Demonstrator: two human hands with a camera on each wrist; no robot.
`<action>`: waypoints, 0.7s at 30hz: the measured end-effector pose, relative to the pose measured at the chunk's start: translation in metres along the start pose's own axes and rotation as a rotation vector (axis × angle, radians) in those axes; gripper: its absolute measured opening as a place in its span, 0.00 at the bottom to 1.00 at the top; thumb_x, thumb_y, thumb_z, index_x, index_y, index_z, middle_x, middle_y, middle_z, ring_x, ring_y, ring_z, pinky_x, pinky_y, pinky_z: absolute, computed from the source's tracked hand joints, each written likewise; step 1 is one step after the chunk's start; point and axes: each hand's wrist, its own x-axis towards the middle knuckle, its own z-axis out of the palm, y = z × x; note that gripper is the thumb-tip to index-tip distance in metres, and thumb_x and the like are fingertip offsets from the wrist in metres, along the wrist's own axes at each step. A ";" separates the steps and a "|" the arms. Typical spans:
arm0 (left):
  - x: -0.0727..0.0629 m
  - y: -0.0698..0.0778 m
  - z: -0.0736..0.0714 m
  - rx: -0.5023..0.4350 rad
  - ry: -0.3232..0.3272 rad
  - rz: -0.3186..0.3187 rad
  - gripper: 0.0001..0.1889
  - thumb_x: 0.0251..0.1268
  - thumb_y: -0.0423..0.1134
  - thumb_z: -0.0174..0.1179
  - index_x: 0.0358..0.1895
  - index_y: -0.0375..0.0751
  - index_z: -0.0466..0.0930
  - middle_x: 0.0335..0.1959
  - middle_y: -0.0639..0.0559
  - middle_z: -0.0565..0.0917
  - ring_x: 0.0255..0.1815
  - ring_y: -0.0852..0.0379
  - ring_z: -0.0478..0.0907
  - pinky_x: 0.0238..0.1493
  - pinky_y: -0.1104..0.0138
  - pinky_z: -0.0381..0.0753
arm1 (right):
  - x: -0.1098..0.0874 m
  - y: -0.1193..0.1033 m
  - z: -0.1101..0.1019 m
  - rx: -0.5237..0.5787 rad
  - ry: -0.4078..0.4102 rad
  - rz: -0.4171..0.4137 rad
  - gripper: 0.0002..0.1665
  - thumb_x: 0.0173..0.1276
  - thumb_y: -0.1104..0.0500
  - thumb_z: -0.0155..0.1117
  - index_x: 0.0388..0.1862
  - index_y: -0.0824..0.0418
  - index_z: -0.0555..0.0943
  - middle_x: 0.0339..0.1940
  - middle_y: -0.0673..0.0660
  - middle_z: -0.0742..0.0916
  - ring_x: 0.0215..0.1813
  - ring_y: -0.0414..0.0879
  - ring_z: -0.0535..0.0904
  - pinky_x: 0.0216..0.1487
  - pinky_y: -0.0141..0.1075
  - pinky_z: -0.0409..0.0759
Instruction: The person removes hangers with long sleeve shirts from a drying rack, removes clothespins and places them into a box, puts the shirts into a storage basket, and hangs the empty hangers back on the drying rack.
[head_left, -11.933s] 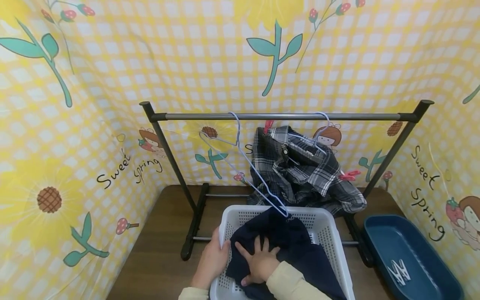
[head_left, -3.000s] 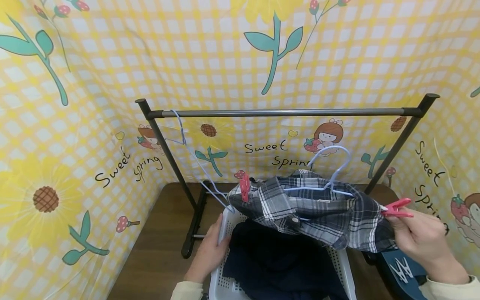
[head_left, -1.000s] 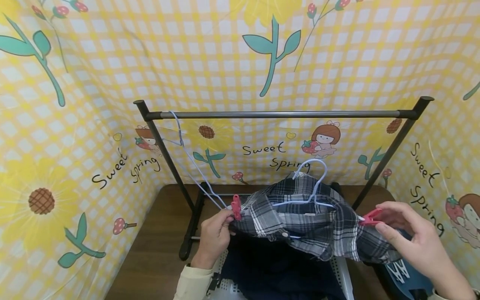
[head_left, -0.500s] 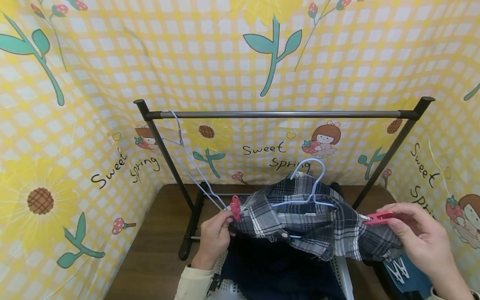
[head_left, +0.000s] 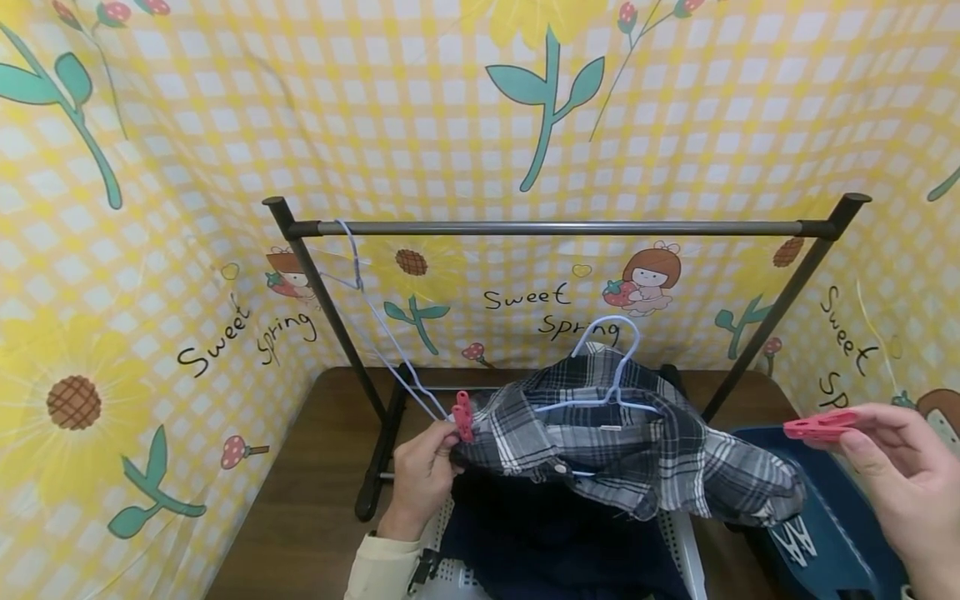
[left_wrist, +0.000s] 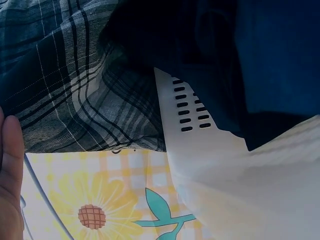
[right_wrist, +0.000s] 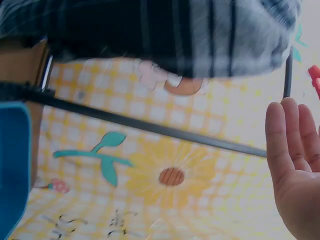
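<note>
A dark plaid shirt on a pale blue hanger is held up over the basket, its hook free of the rail. My left hand grips the shirt's left shoulder, just beside a red clothespin clipped there. Out to the right, my right hand pinches another red clothespin, apart from the cloth. The right wrist view shows the right hand beside the blurred shirt sleeve. In the left wrist view, the left hand shows only in part at the edge of the plaid cloth.
A white basket with navy clothing stands below the shirt. The drying rack's rail spans behind, a second pale blue hanger at its left end. At right lies a blue tray with several white clothespins.
The shirt on its hanger has come off the rail, and the spare hanger has slid left. My left hand went from basket to shirt shoulder. The right clothespin has come off the shirt, moving right.
</note>
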 end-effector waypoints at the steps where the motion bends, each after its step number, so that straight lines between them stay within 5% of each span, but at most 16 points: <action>1: 0.000 0.000 0.000 -0.005 0.002 0.003 0.15 0.79 0.42 0.50 0.35 0.36 0.79 0.24 0.47 0.82 0.12 0.60 0.76 0.16 0.77 0.75 | 0.000 0.002 -0.002 0.065 -0.011 0.004 0.16 0.71 0.82 0.51 0.57 0.81 0.71 0.46 0.49 0.87 0.44 0.36 0.85 0.46 0.23 0.78; 5: 0.000 0.000 0.000 0.000 0.003 0.006 0.15 0.78 0.42 0.50 0.35 0.36 0.79 0.24 0.47 0.82 0.11 0.58 0.76 0.16 0.77 0.75 | 0.000 0.014 -0.007 0.264 -0.019 0.029 0.16 0.70 0.84 0.50 0.55 0.81 0.70 0.46 0.54 0.88 0.42 0.39 0.87 0.43 0.26 0.81; 13: 0.000 0.002 -0.001 0.022 0.001 0.016 0.14 0.77 0.42 0.49 0.35 0.37 0.79 0.23 0.48 0.81 0.11 0.56 0.76 0.15 0.77 0.74 | -0.006 0.041 -0.012 -0.193 0.057 0.167 0.15 0.70 0.77 0.60 0.51 0.63 0.76 0.36 0.38 0.85 0.30 0.30 0.83 0.33 0.21 0.79; 18: -0.001 0.001 -0.001 0.010 -0.008 -0.001 0.15 0.77 0.42 0.50 0.35 0.37 0.78 0.23 0.48 0.81 0.11 0.56 0.76 0.15 0.77 0.74 | -0.013 0.063 -0.015 -0.286 0.049 0.248 0.12 0.72 0.71 0.62 0.46 0.57 0.75 0.31 0.35 0.81 0.27 0.27 0.79 0.30 0.19 0.77; 21: -0.001 0.001 -0.001 0.003 -0.010 0.000 0.15 0.78 0.42 0.50 0.35 0.37 0.78 0.22 0.48 0.80 0.11 0.56 0.76 0.15 0.77 0.74 | -0.017 0.075 -0.018 -0.391 0.000 0.302 0.09 0.74 0.65 0.63 0.48 0.63 0.73 0.29 0.38 0.80 0.26 0.26 0.76 0.28 0.18 0.75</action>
